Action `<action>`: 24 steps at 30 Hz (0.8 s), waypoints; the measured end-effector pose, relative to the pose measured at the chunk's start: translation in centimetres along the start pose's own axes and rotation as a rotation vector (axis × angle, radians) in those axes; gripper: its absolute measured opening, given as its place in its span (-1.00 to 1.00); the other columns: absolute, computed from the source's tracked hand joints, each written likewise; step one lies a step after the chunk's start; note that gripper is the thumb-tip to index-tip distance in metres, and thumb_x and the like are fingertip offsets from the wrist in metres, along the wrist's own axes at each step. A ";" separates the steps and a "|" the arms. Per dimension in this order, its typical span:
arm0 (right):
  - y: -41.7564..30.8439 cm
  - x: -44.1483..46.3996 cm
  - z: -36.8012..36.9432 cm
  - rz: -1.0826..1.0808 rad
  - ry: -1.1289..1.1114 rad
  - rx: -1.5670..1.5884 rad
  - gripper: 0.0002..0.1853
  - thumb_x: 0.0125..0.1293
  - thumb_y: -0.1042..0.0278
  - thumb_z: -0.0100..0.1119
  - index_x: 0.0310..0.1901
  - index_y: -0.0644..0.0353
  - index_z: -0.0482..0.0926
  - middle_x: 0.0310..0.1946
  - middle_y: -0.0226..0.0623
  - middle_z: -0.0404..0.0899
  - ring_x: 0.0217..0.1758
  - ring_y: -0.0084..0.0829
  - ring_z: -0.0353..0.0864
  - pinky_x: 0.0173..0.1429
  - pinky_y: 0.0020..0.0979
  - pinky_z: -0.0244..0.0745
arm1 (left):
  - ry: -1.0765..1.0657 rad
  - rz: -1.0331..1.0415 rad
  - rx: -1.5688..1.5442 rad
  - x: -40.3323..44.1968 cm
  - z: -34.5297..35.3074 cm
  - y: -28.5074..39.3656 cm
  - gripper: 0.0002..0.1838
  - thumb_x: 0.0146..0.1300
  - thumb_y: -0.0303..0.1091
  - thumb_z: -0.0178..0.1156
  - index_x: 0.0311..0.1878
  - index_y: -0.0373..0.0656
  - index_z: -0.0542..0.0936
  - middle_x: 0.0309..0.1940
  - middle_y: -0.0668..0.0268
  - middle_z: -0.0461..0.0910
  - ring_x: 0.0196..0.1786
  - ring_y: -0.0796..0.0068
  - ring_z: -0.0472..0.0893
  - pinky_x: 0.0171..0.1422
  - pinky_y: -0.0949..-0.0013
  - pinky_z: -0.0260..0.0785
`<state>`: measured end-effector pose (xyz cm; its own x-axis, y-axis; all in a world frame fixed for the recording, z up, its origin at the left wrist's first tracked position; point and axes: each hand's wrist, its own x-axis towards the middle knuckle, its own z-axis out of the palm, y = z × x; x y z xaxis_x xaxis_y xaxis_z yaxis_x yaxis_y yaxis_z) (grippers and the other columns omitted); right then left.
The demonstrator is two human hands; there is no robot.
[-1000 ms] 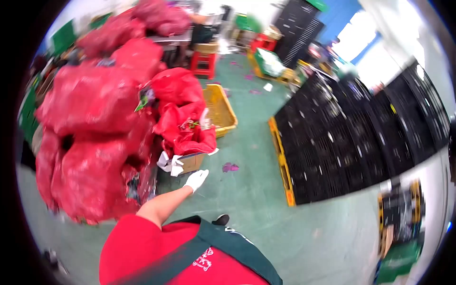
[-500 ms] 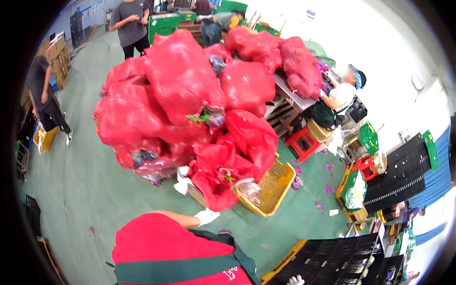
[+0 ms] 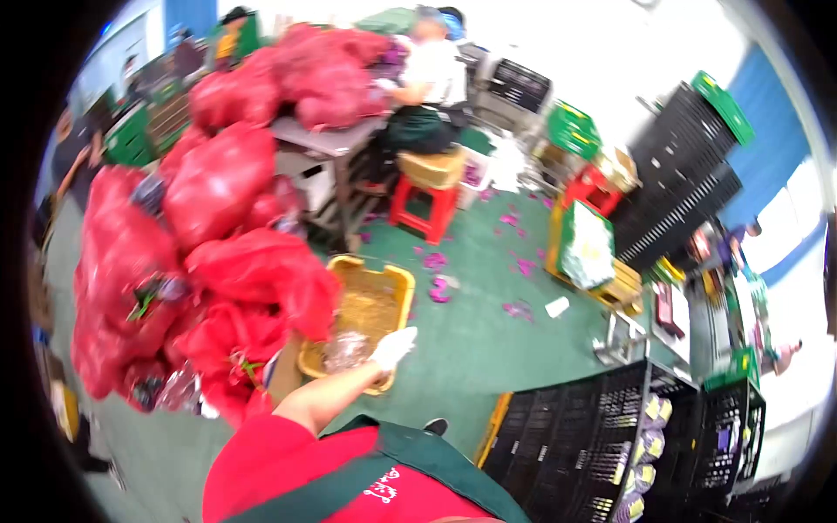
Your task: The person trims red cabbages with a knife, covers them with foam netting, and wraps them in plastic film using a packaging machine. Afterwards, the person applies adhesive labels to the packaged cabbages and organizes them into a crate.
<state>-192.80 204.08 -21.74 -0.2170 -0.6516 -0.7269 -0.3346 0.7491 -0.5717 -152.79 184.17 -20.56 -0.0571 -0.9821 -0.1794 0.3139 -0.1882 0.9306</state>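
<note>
My left hand [image 3: 392, 349], in a white glove, reaches out at the near right rim of a yellow plastic crate [image 3: 404, 292]. Its fingers look stretched out, somewhat blurred, and nothing shows in them. Whether it touches the rim I cannot tell. A crumpled clear plastic bag [image 3: 347, 350] lies in the crate's near end. Left of the crate, a loose red bag [image 3: 261, 279] slumps against a pile of full red sacks [image 3: 218, 183]. My right hand is out of view.
A person in a white top [image 3: 432, 74] sits on a red stool [image 3: 425, 205] by a metal table [image 3: 327, 139]. Black crates [image 3: 567, 436] stand at lower right, more black crates [image 3: 671, 174] at upper right. Purple scraps [image 3: 438, 288] litter the green floor.
The view has swung right, so the sacks appear farther left. My left hand has moved from beside the loose red bag to the crate's rim. My right hand has left the view.
</note>
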 end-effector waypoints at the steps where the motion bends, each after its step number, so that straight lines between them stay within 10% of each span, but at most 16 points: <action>1: -1.8 1.9 -1.2 -0.004 -0.015 0.014 -0.66 0.40 0.08 -0.13 -0.26 0.16 0.55 -0.35 -0.11 0.60 -0.30 -0.17 0.62 -0.17 -0.15 0.53 | 0.093 0.105 0.175 0.6 -0.8 -2.8 -0.60 0.42 -0.26 0.05 0.24 -0.25 0.42 -0.06 0.34 0.59 -0.10 0.51 0.55 -0.03 0.42 0.44; 4: -10.6 9.4 -5.7 -0.066 -0.086 0.092 -0.65 0.39 0.11 -0.12 -0.36 0.16 0.55 -0.43 -0.05 0.59 -0.30 -0.08 0.63 -0.18 -0.13 0.52 | 0.439 -0.527 0.262 2.6 -1.9 -5.3 -0.55 0.34 0.08 0.08 -0.12 -0.16 0.64 -0.36 0.31 0.58 -0.32 0.52 0.51 -0.18 0.36 0.41; 6: -17.1 18.4 -6.2 -0.946 0.273 -0.676 -0.75 0.39 0.24 -0.02 -0.29 0.24 0.56 -0.43 -0.31 0.58 -0.36 -0.30 0.57 -0.29 -0.25 0.45 | 0.575 -0.564 0.221 2.0 -5.4 -8.4 -0.46 0.35 0.17 -0.01 -0.23 -0.16 0.65 -0.43 0.31 0.59 -0.45 0.41 0.51 -0.29 0.25 0.40; 7: -24.0 18.8 -8.2 -0.970 0.230 -0.790 -0.76 0.39 0.34 -0.03 -0.17 0.29 0.59 -0.34 -0.41 0.62 -0.32 -0.47 0.55 -0.20 -0.39 0.47 | 0.532 -0.681 0.252 2.0 -4.9 -6.6 -0.40 0.37 0.19 -0.07 -0.16 -0.22 0.65 -0.32 0.25 0.61 -0.32 0.34 0.59 -0.15 0.25 0.45; 10: -36.9 21.7 -11.1 -0.575 -0.114 0.196 -0.64 0.41 0.26 -0.07 0.10 0.22 0.56 -0.17 -0.33 0.65 -0.21 -0.49 0.59 -0.07 -0.43 0.47 | 0.684 -0.714 0.237 4.3 -6.0 -9.1 -0.29 0.37 0.25 -0.15 -0.03 -0.31 0.62 -0.22 0.15 0.66 -0.21 0.21 0.63 -0.07 0.18 0.45; 14: -42.9 28.5 -14.0 -0.587 -0.082 0.004 -0.62 0.42 0.18 -0.11 0.07 0.22 0.59 -0.21 -0.31 0.66 -0.20 -0.48 0.59 -0.07 -0.44 0.45 | 0.833 -0.717 0.176 13.9 -5.3 -7.4 -0.24 0.36 0.28 -0.18 0.00 -0.33 0.61 -0.30 0.12 0.66 -0.27 0.15 0.63 -0.12 0.15 0.45; 19: -31.8 41.9 -21.9 -0.289 -0.071 -0.610 -0.61 0.29 0.10 0.04 -0.06 0.24 0.61 -0.41 -0.23 0.61 -0.35 -0.45 0.59 -0.18 -0.32 0.50 | 0.792 -0.541 0.158 37.1 -2.0 -2.9 -0.30 0.35 0.24 -0.12 0.01 -0.32 0.59 -0.42 0.14 0.63 -0.36 0.17 0.61 -0.21 0.18 0.44; 20: -31.0 41.7 -23.4 0.080 0.002 -0.036 -0.70 0.33 0.18 -0.02 -0.14 0.25 0.55 -0.43 -0.21 0.60 -0.37 -0.26 0.59 -0.17 -0.20 0.52 | 0.666 -0.539 0.237 42.8 -1.2 -1.5 -0.39 0.35 0.14 -0.02 0.04 -0.29 0.58 -0.34 0.18 0.63 -0.40 0.29 0.56 -0.27 0.26 0.40; 24: -28.8 45.0 -29.1 0.327 0.164 0.529 -0.71 0.31 0.26 -0.01 -0.05 0.25 0.53 -0.23 -0.17 0.59 -0.30 -0.26 0.59 -0.18 -0.23 0.57 | 0.498 -0.385 0.126 62.0 10.6 11.0 -0.54 0.38 0.02 0.10 0.05 -0.20 0.58 -0.27 0.35 0.60 -0.41 0.59 0.51 -0.32 0.49 0.37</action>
<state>-219.63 149.74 -26.93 -0.3828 -0.3577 -0.8518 0.2614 0.8424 -0.4712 -162.89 121.15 -18.05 0.3126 -0.7308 -0.6068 0.2431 -0.5560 0.7948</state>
